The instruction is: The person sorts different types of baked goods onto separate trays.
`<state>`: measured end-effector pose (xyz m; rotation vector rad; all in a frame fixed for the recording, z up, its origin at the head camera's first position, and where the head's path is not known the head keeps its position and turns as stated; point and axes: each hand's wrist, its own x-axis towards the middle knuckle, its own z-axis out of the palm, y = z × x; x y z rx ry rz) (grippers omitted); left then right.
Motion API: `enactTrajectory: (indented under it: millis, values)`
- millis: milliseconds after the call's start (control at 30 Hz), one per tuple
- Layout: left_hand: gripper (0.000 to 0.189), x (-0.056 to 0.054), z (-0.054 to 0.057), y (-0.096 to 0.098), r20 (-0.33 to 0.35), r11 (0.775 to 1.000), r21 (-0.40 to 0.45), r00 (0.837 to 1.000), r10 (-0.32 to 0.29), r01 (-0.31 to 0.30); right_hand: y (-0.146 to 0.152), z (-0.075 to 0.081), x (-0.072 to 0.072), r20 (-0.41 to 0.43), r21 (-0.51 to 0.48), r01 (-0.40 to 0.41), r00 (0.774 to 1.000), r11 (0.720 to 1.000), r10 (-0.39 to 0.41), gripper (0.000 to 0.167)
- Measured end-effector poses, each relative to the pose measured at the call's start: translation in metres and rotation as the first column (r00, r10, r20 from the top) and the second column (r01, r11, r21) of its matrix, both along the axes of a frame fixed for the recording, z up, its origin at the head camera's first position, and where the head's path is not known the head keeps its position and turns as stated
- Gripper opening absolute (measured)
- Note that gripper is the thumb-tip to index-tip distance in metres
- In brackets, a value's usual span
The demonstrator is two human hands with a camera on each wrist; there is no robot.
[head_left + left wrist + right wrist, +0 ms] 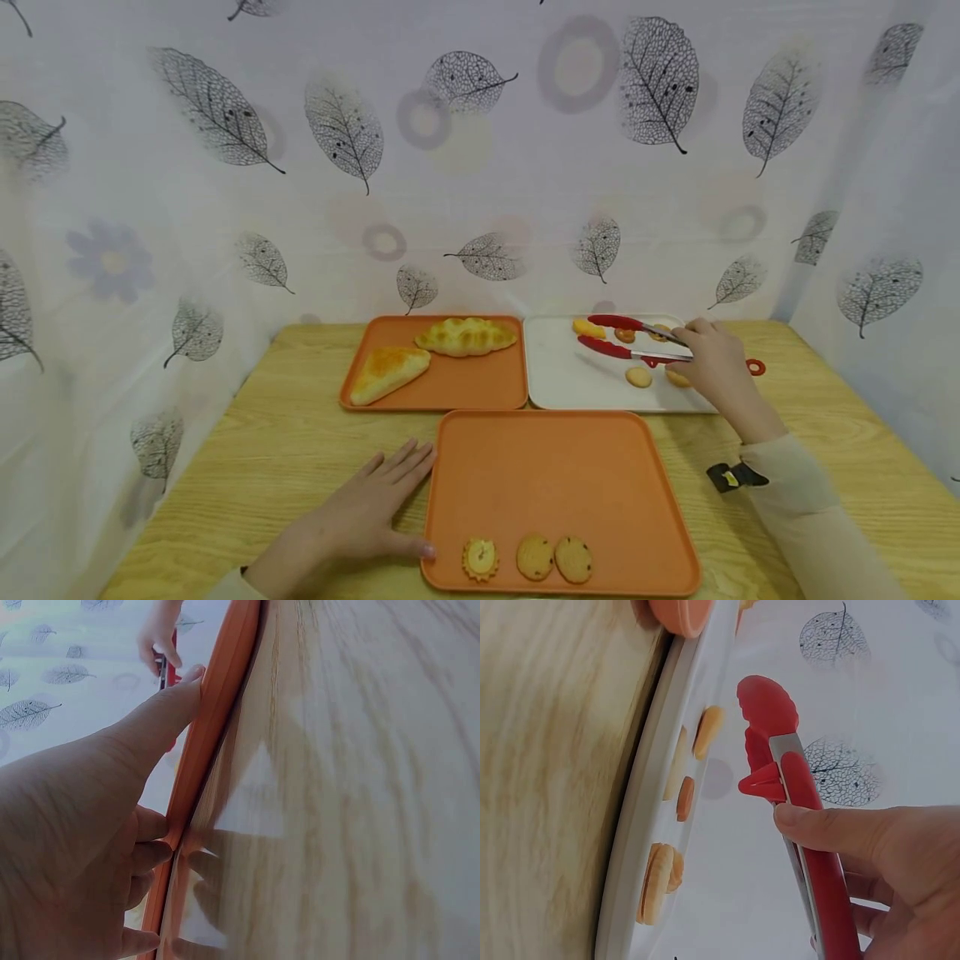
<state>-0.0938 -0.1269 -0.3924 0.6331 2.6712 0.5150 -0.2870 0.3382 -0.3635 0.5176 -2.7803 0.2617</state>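
Note:
My right hand (714, 367) grips a pair of red-tipped metal tongs (609, 347) above the white tray (551, 375). The tongs' two tips stand apart, and nothing sits between them in the right wrist view. Under and around them on the tray lie a yellow-orange piece (588, 329), a small brown piece (624, 335) and a round pale cookie (639, 377). My left hand (352, 517) lies with spread fingers against the left rim of the near orange tray (540, 475). Along that tray's front are a scalloped cookie (480, 559) and two speckled oval cookies (535, 557).
A second orange tray (465, 385) at the back left bears a triangular bread (390, 375) and a ridged loaf (467, 337). It stands beside the white tray. The wooden table (300, 417) ends against a leaf-patterned cloth (480, 192) at the back and sides.

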Motion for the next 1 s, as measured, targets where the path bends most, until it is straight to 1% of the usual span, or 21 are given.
enactTrajectory:
  millis: [200,367,467,600,733,900,1000]
  values:
    - [0.110,-0.001,0.000,0.000,-0.005,1.000,-0.007,1.000,-0.003,0.003,0.003,0.004,0.019,0.012,-0.050,-0.049,0.999,0.998,0.050,0.054]
    - [0.110,-0.001,0.001,-0.001,-0.009,1.000,-0.012,1.000,-0.005,0.005,0.003,0.005,0.034,-0.057,-0.092,-0.136,0.990,0.986,0.131,0.051]
    - [0.110,-0.001,0.001,-0.001,-0.010,1.000,-0.015,1.000,-0.005,0.005,0.001,0.005,0.043,-0.093,-0.109,-0.191,0.979,0.975,0.182,0.051]
    - [0.110,0.000,0.001,-0.001,-0.008,1.000,-0.013,1.000,-0.004,0.004,-0.002,0.004,0.055,-0.113,-0.119,-0.245,0.966,0.962,0.231,0.053]
    - [0.109,0.001,0.000,0.000,-0.010,1.000,-0.008,1.000,-0.003,0.002,-0.007,0.003,0.067,-0.136,-0.115,-0.302,0.948,0.946,0.286,0.054]
    - [0.110,0.004,0.000,0.002,-0.015,1.000,-0.010,1.000,0.003,-0.003,-0.013,0.001,0.080,-0.142,-0.102,-0.364,0.927,0.926,0.348,0.055]
    - [0.110,0.005,0.000,0.003,-0.019,1.000,-0.011,1.000,0.008,-0.008,-0.018,0.000,0.086,-0.143,-0.122,-0.410,0.909,0.904,0.393,0.055]
